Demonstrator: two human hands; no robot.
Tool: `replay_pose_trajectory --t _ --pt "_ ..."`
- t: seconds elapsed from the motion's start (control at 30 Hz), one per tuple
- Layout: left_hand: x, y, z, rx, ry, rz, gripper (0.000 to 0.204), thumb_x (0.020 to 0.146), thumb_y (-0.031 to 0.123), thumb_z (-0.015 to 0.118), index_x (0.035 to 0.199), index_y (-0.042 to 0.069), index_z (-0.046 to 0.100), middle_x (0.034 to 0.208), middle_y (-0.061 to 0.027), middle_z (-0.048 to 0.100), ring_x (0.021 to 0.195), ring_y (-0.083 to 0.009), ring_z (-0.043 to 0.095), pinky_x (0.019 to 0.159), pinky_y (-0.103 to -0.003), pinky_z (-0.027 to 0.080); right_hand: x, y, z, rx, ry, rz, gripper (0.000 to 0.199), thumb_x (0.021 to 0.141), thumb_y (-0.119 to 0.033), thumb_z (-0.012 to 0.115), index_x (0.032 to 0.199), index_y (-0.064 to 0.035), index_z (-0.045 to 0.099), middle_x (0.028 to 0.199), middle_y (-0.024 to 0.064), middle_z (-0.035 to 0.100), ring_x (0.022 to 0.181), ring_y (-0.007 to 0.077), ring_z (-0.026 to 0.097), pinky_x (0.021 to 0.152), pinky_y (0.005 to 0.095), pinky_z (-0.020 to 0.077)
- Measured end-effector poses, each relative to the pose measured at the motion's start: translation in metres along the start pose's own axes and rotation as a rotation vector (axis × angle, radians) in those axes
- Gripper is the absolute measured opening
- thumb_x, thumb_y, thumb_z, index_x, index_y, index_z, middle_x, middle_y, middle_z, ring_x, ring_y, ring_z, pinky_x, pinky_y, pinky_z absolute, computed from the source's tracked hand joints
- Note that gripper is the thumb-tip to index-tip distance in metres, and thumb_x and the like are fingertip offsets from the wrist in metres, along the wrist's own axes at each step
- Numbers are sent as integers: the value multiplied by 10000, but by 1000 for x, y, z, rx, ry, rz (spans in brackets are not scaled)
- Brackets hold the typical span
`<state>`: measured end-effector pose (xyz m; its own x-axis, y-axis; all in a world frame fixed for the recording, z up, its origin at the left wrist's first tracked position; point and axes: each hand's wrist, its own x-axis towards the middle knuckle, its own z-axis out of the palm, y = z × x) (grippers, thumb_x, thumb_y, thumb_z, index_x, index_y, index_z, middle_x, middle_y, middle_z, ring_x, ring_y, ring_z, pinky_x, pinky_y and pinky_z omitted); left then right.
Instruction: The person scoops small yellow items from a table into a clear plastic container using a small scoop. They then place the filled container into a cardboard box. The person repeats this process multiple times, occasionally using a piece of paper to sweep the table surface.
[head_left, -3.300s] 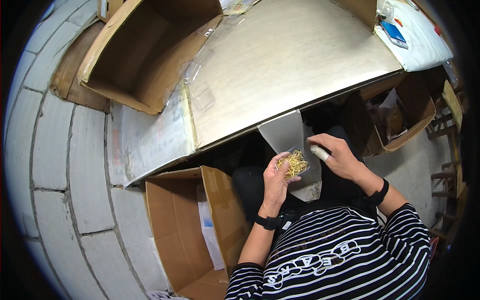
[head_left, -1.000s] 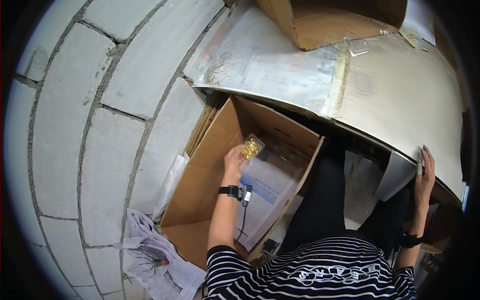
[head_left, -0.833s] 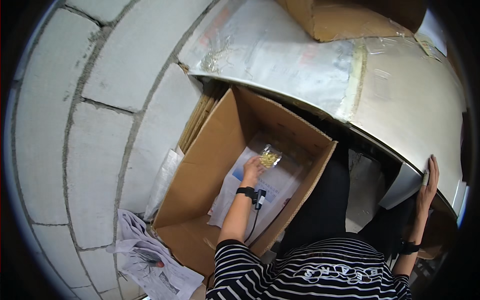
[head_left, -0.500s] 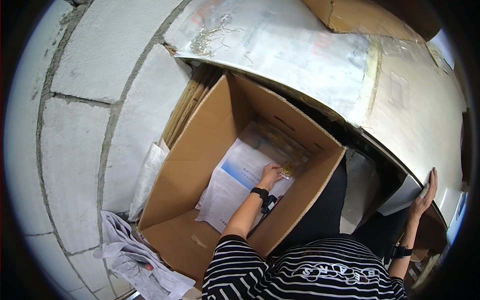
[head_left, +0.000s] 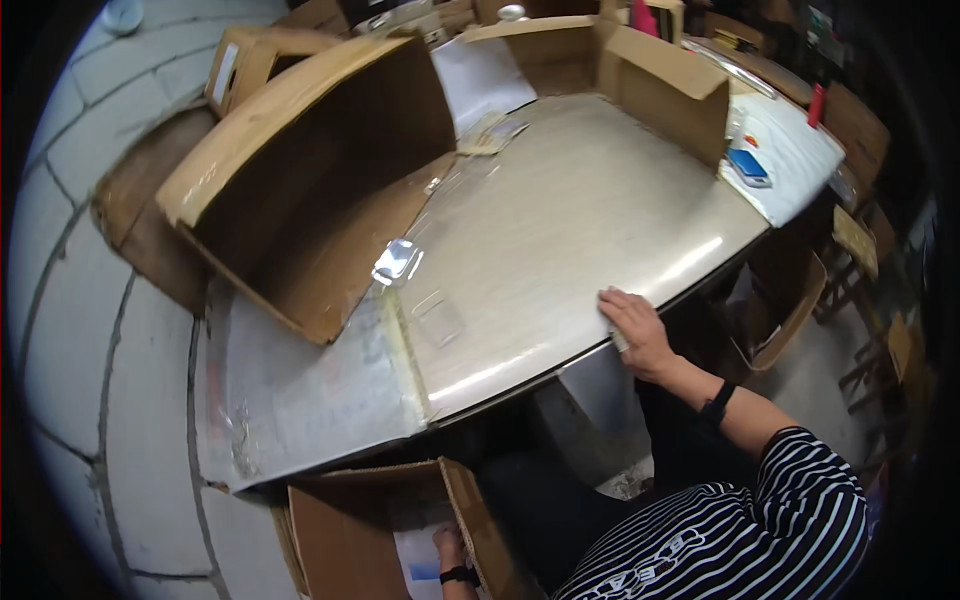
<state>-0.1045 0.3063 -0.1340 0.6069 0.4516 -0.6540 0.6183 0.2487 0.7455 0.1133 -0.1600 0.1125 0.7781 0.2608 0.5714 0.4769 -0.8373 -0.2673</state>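
My left hand (head_left: 451,545) is down inside a deep cardboard box (head_left: 345,535) at the lower edge, near the box's right wall. Its fingers look curled, but what they hold is too small and shaded to make out. White printed paper (head_left: 420,550) with a blue patch lies under that hand. My right hand (head_left: 636,330) rests on the near edge of a large table (head_left: 560,230), fingers stretched out flat and holding nothing. A pale wrap circles one of its fingers.
A big open carton (head_left: 330,190) lies on its side on the table's left. Cardboard flaps (head_left: 665,85) stand at the far side. A small blue-topped device (head_left: 748,167) sits on white sheeting at the right. Thin wires (head_left: 242,445) lie at the table's left corner.
The view has swung up and right, bringing the tabletop into sight. Earlier my left hand was at a small clear packet of gold-coloured pieces in the box. My right hand stays on the table edge.
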Motion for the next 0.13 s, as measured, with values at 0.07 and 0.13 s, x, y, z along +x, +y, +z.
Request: replay_pose_trajectory --t 0.07,0.13 --pt "20 3 -19 -58 -44 -43 223 822 100 571 1018 -3 593 898 -107 628 794 -246 628 595 -345 496 -9 8 1 8 -91 5 700 604 3 549 1297 -33 463 1390 132 442 1324 312 384 1097 453 300" --pt "38 13 -47 -74 -173 -2 359 854 178 566 1165 -1 548 989 -128 650 863 -278 652 657 -393 530 -17 8 -11 32 -184 -15 744 603 12 572 1332 -45 434 1437 121 394 1376 293 318 1121 449 266"
